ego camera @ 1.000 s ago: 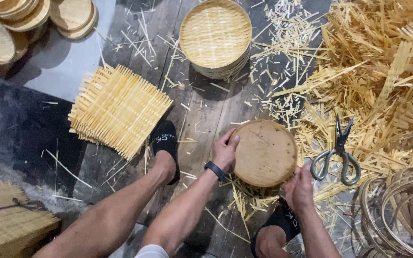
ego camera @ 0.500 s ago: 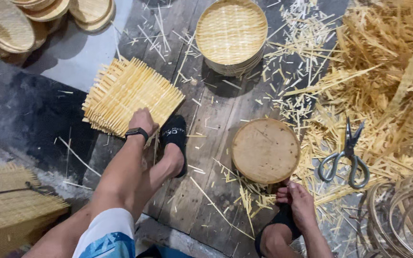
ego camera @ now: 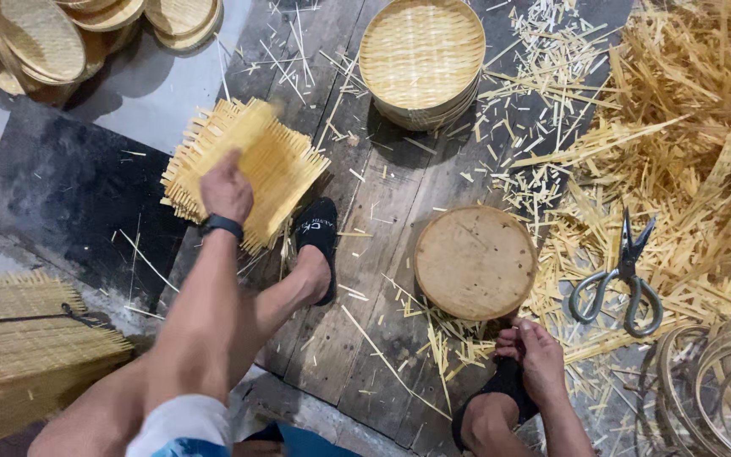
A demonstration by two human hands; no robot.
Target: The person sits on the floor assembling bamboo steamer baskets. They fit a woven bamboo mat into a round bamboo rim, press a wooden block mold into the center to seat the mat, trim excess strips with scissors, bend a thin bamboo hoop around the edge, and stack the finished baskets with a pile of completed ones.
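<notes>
My left hand [ego camera: 226, 186] reaches out over a square woven bamboo mat [ego camera: 251, 165] lying on the plank floor and grips its near side; the mat looks blurred and slightly lifted. A dark watch sits on that wrist. My right hand [ego camera: 539, 355] rests curled on my right foot in a black slipper, just below a round wooden block [ego camera: 475, 261]. The fingers are bent and hold nothing I can see. My left foot in a black slipper [ego camera: 319, 241] lies between the mat and the block.
A stack of round woven baskets [ego camera: 420, 59] stands at the top centre. Scissors [ego camera: 623, 283] lie right of the block amid bamboo strips [ego camera: 687, 127]. Bamboo hoops [ego camera: 721, 381] sit bottom right, more trays [ego camera: 52, 34] top left, stacked mats [ego camera: 19, 338] bottom left.
My left hand left the round wooden block, swung left and took hold of the woven mat. My right hand slid from the block's edge down to my right foot.
</notes>
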